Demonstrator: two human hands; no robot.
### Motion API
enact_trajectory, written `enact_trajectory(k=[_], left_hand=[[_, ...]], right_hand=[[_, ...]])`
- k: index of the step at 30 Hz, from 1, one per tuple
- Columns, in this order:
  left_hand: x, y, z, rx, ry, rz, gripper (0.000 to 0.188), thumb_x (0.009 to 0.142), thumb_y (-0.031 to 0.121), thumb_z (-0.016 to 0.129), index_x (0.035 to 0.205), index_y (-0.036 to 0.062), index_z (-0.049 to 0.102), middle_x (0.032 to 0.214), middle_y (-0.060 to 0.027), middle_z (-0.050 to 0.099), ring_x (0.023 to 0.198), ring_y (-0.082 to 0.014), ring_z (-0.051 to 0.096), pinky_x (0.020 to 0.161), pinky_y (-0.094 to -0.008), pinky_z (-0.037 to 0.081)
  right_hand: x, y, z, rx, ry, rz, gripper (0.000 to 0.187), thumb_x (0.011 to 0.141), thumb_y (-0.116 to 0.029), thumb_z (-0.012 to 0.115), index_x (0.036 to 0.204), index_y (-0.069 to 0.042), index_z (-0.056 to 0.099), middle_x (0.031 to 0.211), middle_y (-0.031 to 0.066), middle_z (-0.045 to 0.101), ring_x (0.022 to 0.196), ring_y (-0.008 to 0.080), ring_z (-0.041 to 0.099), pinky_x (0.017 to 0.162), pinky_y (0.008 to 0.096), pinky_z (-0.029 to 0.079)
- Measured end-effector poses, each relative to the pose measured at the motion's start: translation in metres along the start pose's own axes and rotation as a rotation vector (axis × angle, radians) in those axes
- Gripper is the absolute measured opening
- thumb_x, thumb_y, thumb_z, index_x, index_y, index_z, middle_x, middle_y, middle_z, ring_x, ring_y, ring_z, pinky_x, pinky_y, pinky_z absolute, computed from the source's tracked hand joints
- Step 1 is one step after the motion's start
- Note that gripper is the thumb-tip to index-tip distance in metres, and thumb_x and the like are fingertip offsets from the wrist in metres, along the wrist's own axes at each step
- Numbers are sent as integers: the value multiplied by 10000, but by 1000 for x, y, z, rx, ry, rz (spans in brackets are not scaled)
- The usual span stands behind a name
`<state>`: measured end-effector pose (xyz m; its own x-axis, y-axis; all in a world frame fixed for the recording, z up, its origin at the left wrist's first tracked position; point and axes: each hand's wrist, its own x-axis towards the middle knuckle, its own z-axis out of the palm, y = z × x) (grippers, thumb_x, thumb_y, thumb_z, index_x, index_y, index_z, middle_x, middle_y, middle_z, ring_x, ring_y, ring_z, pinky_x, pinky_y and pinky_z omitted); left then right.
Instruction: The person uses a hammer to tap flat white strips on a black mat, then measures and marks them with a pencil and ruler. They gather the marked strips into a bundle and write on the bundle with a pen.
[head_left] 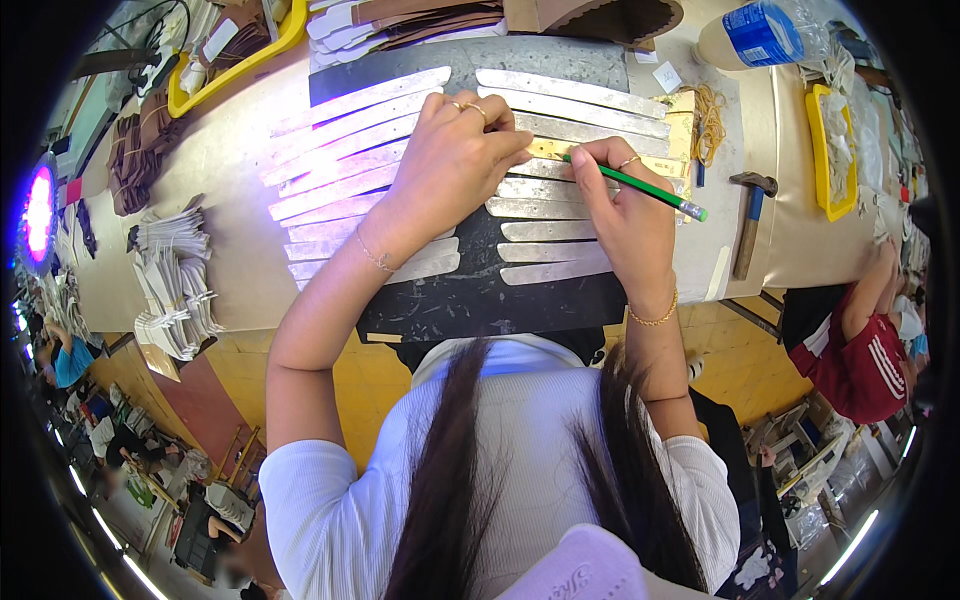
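Two columns of pale silvery strips [560, 254] lie side by side on a black mat [470, 300]. My right hand [640, 225] grips a green pencil [645, 187]; its eraser end points to the right, and its tip is low over the right column. A thin yellow marked strip [655, 163], like a ruler or template, lies across the right column under that hand. My left hand [455, 150] is at the inner ends of the strips, its thumb and fingers closed on the left end of the yellow strip; part of that hold is hidden.
A hammer [750, 225] lies right of the mat, near rubber bands [708, 120] and a plastic jar [750, 38]. White strip bundles [170, 290] and brown pieces [140, 155] sit left. Yellow trays [832, 150] stand at the sides. Another person [850, 350] is at right.
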<state>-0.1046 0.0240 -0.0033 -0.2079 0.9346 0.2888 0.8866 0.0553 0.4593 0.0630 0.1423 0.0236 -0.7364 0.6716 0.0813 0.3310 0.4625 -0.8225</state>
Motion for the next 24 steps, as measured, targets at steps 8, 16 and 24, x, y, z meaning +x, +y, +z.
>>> enact_trajectory(k=[8, 16, 24], left_hand=[[1, 1, 1, -34, 10, -30, 128, 827, 240, 768, 916, 148, 774, 889, 11, 616, 901, -205, 582, 857, -381, 398], [0, 0, 2, -34, 10, -30, 127, 826, 236, 768, 918, 147, 774, 889, 12, 615, 902, -204, 579, 849, -383, 397], [0, 0, 3, -35, 22, -28, 120, 819, 231, 770, 903, 145, 772, 877, 12, 610, 897, -206, 576, 840, -385, 398]], right_hand=[[0, 1, 0, 8, 6, 6, 151, 957, -170, 690, 908, -27, 680, 696, 115, 682, 541, 194, 627, 534, 307, 481], [0, -2, -4, -33, -59, 71, 177, 991, -184, 658, 958, -13, 685, 767, 82, 722, 662, 124, 640, 631, 266, 494], [1, 0, 1, 13, -10, 28, 149, 954, -166, 688, 905, -26, 681, 695, 115, 685, 534, 198, 614, 543, 311, 483]])
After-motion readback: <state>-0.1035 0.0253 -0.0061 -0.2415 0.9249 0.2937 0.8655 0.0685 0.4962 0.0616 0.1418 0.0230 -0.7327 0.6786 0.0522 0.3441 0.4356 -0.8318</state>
